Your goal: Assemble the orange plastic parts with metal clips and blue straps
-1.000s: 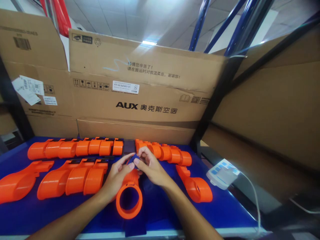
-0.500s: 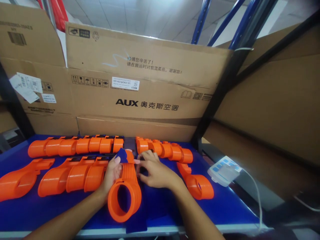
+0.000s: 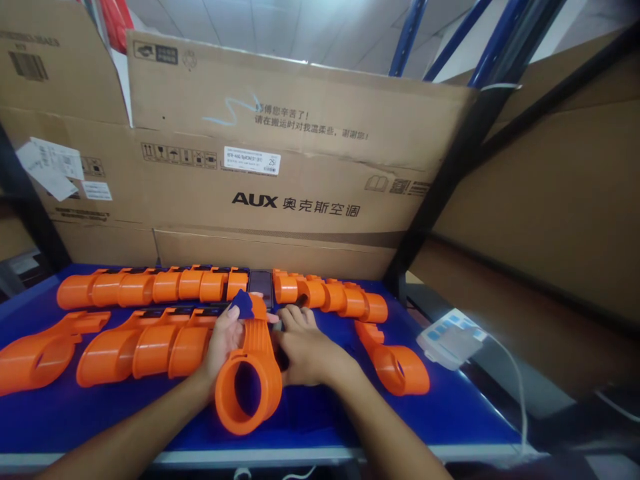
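Observation:
My left hand (image 3: 223, 340) grips an orange plastic holder (image 3: 253, 347), with its open ring (image 3: 270, 400) toward me and its narrow neck pointing away. A blue piece (image 3: 243, 305), seemingly flexible, lies over the far end of the neck beside my left thumb. Close against the right side of the neck is my right hand (image 3: 307, 343), its fingers curled and closed. What those fingers hold is mostly hidden; only a small dark patch shows by the fingertips.
Several similar orange holders stand in rows at back left (image 3: 165, 287), front left (image 3: 150, 347) and back right (image 3: 330, 293). One holder (image 3: 400, 370) lies at right. A phone-like dark slab (image 3: 261, 287), a white power strip (image 3: 450, 339) and a cardboard wall (image 3: 295, 180) surround the blue tabletop (image 3: 320, 427).
My right hand's fingers have curled in more tightly beside the neck. The dark blue strip that hung below the ring over the table edge no longer shows there. The camera view has shifted slightly.

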The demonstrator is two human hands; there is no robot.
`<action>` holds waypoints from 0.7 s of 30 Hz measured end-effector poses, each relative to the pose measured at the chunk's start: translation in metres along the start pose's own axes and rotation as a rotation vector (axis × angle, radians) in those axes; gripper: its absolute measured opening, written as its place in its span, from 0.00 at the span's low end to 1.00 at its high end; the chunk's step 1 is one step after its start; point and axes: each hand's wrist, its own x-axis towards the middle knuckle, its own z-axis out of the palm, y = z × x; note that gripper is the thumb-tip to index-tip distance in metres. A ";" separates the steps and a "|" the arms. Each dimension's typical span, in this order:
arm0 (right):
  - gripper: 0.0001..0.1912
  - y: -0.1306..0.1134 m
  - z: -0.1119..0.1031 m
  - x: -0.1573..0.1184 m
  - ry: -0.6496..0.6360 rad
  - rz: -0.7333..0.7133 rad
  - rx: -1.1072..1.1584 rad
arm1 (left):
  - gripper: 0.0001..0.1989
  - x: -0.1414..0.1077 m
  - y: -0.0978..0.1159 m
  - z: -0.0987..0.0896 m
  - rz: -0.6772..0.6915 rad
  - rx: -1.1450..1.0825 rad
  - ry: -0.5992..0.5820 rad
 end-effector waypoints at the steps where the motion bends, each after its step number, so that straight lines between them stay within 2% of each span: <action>1: 0.33 0.000 0.000 0.001 0.003 0.016 -0.005 | 0.31 0.000 -0.001 0.000 -0.004 -0.009 -0.006; 9: 0.23 -0.003 0.002 0.004 0.032 0.100 -0.072 | 0.34 -0.006 -0.003 0.004 -0.045 -0.051 -0.024; 14: 0.17 -0.005 0.012 0.009 0.103 0.130 -0.161 | 0.34 -0.007 -0.004 0.005 -0.057 -0.093 -0.040; 21: 0.16 -0.005 0.018 0.015 0.196 0.250 -0.192 | 0.32 -0.007 -0.005 0.004 -0.032 -0.073 -0.029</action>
